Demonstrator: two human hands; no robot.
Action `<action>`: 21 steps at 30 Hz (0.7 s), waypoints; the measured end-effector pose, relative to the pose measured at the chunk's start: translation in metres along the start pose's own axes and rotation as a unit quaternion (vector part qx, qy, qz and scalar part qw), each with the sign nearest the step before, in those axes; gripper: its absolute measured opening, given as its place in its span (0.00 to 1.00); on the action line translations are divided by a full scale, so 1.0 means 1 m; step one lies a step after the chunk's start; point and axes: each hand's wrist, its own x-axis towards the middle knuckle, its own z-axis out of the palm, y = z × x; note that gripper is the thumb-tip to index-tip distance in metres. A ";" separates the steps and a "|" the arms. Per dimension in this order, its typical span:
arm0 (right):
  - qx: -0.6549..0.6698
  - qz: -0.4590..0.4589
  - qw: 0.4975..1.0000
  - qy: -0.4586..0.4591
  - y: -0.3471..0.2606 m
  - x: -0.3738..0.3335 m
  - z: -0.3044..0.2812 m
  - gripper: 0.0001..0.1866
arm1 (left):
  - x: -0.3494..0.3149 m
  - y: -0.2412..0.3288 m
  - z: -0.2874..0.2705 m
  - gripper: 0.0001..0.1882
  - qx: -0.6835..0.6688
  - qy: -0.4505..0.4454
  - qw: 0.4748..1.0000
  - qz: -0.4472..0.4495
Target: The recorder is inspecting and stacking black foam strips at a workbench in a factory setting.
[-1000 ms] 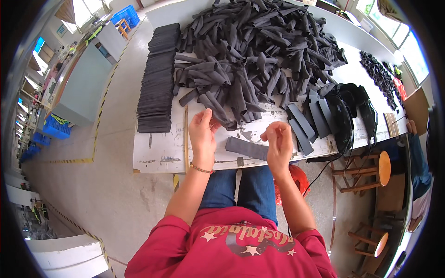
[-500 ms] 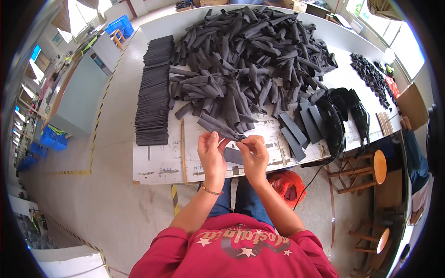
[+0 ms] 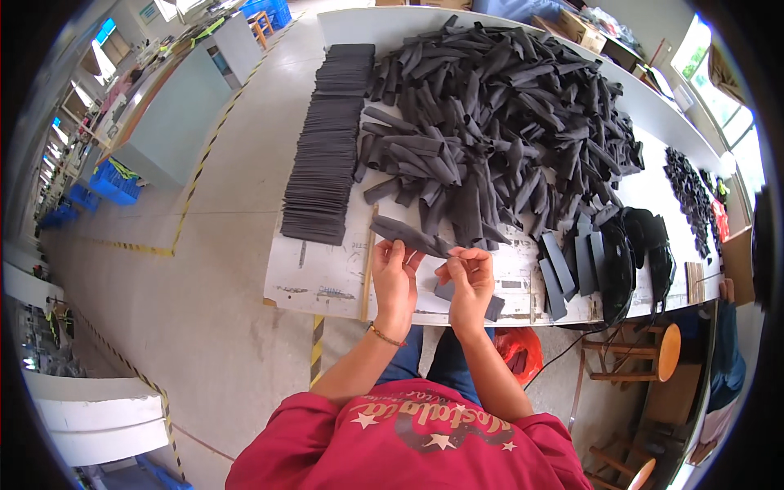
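A dark grey fabric tube (image 3: 411, 238), rather flat and slanting, is held up over the near edge of the white table (image 3: 327, 273). My left hand (image 3: 395, 286) grips its underside, thumb toward me and fingers behind the cloth. At the tube's right end, my right hand (image 3: 469, 287) pinches the edge between thumb and fingertips. Below my right hand, partly covered by it, a flat dark grey piece (image 3: 495, 308) lies on the tabletop. Beyond my hands spreads a large heap of similar fabric tubes (image 3: 498, 122).
Left of the heap runs a long, neat row of stacked dark pieces (image 3: 327, 155). A thin wooden strip (image 3: 367, 269) lies near my left hand. To the right are flat dark panels (image 3: 558, 273) and a black bundle (image 3: 621, 261). A red plastic bag (image 3: 520, 351) and wooden stool (image 3: 665, 353) stand below.
The whole view has swung, so the table sits farther right in the picture. Both hands keep hold of the fabric tube, with only a slight shift in its tilt.
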 end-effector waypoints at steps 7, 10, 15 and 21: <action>0.012 0.045 0.999 0.018 -0.001 0.004 0.021 0.09 | 0.006 0.020 0.002 0.06 0.006 -0.008 1.000 0.008; -0.072 0.034 0.995 0.056 0.004 0.005 0.027 0.12 | 0.007 0.023 0.002 0.07 0.008 -0.022 1.000 0.005; 0.093 0.102 0.987 0.080 0.002 0.015 0.018 0.12 | 0.010 0.029 0.004 0.07 0.011 -0.053 0.998 -0.016; 0.155 0.186 0.959 0.149 -0.001 0.017 0.009 0.07 | 0.014 0.030 0.008 0.14 -0.075 -0.152 0.973 -0.159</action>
